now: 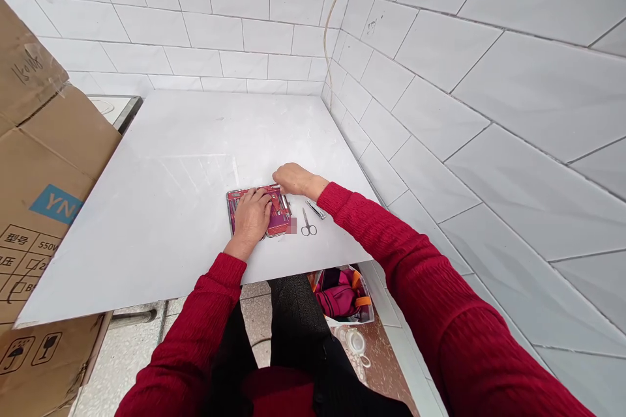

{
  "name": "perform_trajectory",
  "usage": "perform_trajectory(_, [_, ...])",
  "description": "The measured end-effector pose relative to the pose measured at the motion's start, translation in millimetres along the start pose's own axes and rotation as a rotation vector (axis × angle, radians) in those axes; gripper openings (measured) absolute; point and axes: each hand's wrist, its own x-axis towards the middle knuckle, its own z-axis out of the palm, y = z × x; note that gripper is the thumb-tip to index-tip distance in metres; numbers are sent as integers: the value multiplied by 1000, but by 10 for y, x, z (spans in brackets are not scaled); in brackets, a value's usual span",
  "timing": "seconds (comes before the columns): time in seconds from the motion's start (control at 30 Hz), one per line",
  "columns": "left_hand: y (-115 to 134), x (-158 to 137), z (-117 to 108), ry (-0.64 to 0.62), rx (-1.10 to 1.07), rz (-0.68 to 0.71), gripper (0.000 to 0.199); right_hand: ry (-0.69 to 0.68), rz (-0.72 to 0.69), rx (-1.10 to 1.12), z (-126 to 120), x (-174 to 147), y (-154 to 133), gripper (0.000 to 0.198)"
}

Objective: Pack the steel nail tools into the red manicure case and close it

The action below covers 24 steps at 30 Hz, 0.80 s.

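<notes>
An opened manicure kit case (278,227) with a red-purple lining and several small metal tools lies on the white table. Across its left half rests my left hand (253,214), palm down with the fingers stretched out. My right hand (295,178) is at the case's upper right edge, its fingers curled together; whatever they grip, if anything, is hidden. To the right of the case lie small scissors (308,227) with their loops toward me. A nail clipper (315,210) sits just beyond them, close to my right wrist.
White tiled walls (469,143) border the table (161,221) at the back and right. Large cardboard boxes (44,163) stand at the left. A bag (342,296) with magenta items sits below the table's front edge. A cable (328,19) hangs in the corner.
</notes>
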Motion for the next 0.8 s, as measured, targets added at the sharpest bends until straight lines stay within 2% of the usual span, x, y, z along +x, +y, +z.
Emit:
perform_trajectory(0.23, [-29,3,48,6,-29,-8,35,-34,-88,-97,-64,155,-28,23])
perform_trajectory(0.4, [-24,-3,35,4,-44,-5,36,-37,-87,-104,-38,167,12,25])
perform_trajectory(0.8, [-20,-9,43,9,-32,-21,35,-49,-61,98,-12,225,62,25])
